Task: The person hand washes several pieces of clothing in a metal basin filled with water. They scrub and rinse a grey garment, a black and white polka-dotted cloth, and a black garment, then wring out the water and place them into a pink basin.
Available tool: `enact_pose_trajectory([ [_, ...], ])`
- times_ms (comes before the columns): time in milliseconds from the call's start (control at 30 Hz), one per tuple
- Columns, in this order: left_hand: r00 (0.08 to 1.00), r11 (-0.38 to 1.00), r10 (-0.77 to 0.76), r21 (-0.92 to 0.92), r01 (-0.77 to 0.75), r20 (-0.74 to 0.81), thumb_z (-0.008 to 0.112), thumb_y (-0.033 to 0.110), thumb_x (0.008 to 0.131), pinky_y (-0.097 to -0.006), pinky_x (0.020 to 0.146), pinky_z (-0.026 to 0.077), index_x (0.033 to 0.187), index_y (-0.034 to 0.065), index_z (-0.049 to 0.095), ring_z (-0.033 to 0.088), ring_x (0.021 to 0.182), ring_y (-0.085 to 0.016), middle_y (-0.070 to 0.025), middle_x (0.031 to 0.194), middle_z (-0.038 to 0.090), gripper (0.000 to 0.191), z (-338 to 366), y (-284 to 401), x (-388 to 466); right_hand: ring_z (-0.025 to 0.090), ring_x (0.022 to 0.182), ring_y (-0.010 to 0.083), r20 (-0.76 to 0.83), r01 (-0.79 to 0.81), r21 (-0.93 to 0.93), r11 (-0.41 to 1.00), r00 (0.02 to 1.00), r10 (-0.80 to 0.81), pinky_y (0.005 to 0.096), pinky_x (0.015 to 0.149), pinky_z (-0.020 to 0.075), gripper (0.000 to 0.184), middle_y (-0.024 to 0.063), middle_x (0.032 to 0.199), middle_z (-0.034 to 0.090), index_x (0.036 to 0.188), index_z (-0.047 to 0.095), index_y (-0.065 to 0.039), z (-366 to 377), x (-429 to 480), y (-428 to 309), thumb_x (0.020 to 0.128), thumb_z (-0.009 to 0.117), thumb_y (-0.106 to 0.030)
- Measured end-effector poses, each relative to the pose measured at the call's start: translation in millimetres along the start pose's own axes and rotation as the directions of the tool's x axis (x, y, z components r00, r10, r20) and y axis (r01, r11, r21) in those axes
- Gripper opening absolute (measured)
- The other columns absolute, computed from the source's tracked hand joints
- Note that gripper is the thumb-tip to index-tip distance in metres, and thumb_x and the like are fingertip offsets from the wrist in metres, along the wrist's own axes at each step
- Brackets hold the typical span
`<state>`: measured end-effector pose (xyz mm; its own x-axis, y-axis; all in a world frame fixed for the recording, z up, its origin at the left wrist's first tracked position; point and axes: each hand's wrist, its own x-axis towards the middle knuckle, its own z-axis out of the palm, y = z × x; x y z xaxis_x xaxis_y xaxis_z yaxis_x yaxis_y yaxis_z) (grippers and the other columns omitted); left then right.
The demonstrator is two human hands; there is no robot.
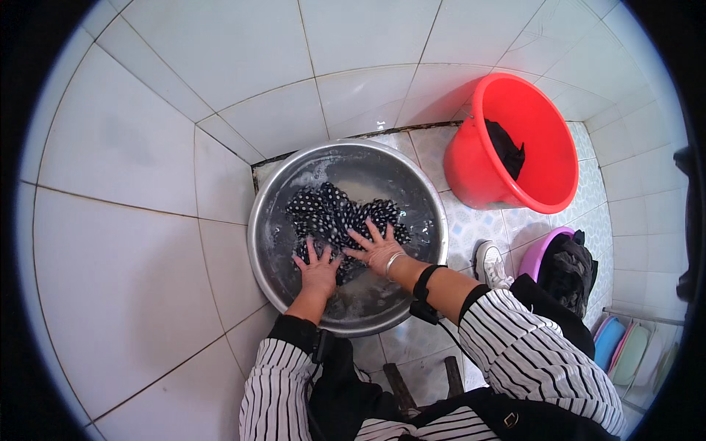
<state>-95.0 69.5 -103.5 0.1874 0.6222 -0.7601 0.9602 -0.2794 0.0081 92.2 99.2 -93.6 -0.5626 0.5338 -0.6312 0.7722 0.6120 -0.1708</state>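
A wide metal basin [257,242] holds soapy water and a wet black cloth with white polka dots [325,212]. My left hand [320,271] presses on the near left part of the cloth, palm down with its fingers spread. To its right, my right hand [379,252], with a silvery bracelet at the wrist, rests on the cloth with fingers fanned out. Neither hand is closed round the fabric. Part of the cloth lies under the water and under my fingers.
Right of the basin stands a red plastic bucket [463,171] with dark cloth [503,146] inside. A pink-purple tub [535,253] heaped with dark clothes [568,273] is nearer my shoe [491,264]. Several coloured basins [630,353] sit in a rack at lower right. Tiled walls [265,110] border the basin.
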Motion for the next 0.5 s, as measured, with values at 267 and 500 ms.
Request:
enact_pose_trajectory([
  [267, 0.978, 0.944, -0.132, -0.321, 0.074, -0.164, 0.057, 0.018, 0.084, -0.0567, 0.095, 0.043, 0.121, 0.0162, 0.066, 0.05, 0.12, -0.037, -0.0092, 0.124, 0.06, 0.038, 24, -43, 37, 0.056, 0.123, 0.0332, 0.127, -0.343, 0.388, 0.856, 0.939, 0.319, 0.0419, 0.1, 0.0473, 0.043, 0.0131, 0.135, 0.058, 0.129, 0.061, -0.01, 23, 35, 46, 0.086, 0.062, -0.018],
  [500, 0.961, -0.434, -0.244, -0.872, -0.227, -0.129, 0.058, 0.012, 0.08, -0.027, 0.087, 0.047, 0.106, 0.0036, 0.071, 0.062, 0.097, -0.019, -0.0063, 0.107, 0.068, 0.031, -6, -70, 9, 0.052, 0.122, 0.0371, -0.089, -0.094, 0.971, 0.221, 0.713, 0.695, 0.0414, 0.103, 0.0422, 0.053, 0.0205, 0.133, 0.054, 0.132, 0.057, -0.009, 12, 15, 63, 0.081, 0.066, -0.021],
])
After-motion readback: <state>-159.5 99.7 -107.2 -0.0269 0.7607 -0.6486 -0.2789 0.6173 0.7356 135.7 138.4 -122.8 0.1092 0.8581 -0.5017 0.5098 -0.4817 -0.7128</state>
